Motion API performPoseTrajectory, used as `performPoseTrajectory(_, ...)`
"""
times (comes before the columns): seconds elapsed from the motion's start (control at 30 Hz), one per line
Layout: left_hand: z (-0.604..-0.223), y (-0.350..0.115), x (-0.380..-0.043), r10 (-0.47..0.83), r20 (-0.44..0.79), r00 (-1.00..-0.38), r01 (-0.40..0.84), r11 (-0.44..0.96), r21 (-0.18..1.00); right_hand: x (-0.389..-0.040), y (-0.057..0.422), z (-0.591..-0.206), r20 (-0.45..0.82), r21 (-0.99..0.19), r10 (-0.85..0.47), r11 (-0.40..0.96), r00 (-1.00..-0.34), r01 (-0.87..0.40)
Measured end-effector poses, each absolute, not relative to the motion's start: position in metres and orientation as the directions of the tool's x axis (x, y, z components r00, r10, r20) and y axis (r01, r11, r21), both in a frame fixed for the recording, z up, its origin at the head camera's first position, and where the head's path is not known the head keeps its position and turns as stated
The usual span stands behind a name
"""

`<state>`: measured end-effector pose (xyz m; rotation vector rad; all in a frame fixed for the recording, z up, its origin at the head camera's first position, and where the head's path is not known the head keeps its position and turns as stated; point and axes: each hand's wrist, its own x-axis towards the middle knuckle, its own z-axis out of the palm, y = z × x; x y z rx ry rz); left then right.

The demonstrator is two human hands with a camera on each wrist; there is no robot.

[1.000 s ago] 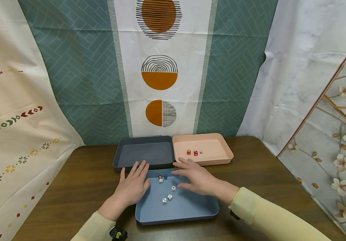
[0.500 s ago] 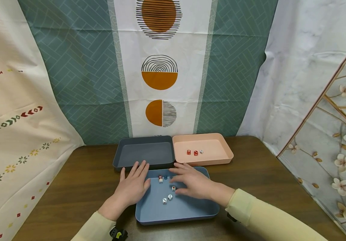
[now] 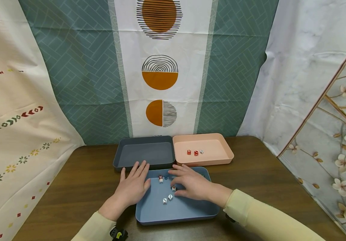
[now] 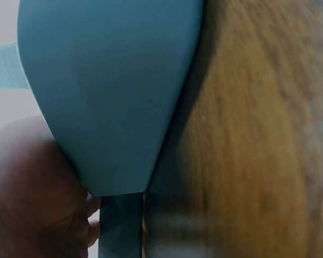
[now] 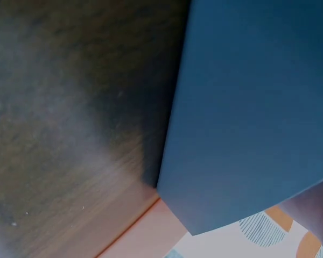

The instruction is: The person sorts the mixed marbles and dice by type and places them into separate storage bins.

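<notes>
A blue tray (image 3: 188,211) on the wooden table holds several small dice. My left hand (image 3: 132,187) rests on the tray's left rim with its fingers straight. Over the tray's right half my right hand (image 3: 192,184) reaches in, fingers slightly bent. A white die (image 3: 174,189) lies between the right thumb and index fingertips; whether they touch it is too small to tell. Two more white dice (image 3: 167,199) lie closer to me. Farther back are a red die (image 3: 160,177), a white die (image 3: 161,181) and a blue die (image 3: 166,177). Both wrist views mostly show the tray's outer wall.
Behind the blue tray stand a dark grey tray (image 3: 147,150) and, to its right, a pink tray (image 3: 213,147). The pink one holds two red dice (image 3: 192,153) and a white die (image 3: 201,152). Hanging cloths (image 3: 97,83) enclose the wooden table (image 3: 70,187).
My right hand has moved lower and nearer to me over the tray, and its thumb and index finger have drawn together around the white die. The left hand has stayed put.
</notes>
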<state>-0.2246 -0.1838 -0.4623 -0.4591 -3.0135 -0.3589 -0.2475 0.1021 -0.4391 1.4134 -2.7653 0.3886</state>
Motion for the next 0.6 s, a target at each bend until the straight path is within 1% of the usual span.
performPoseTrajectory(0.6, -0.4617, -0.1838, -0.2237, 0.286, 0.103, -0.953, 0.302, 0.926, 0.227, -0.25, 0.1002, -0.4426, 0.115, -0.184, -0.776, 0.597, -0.62, -0.781)
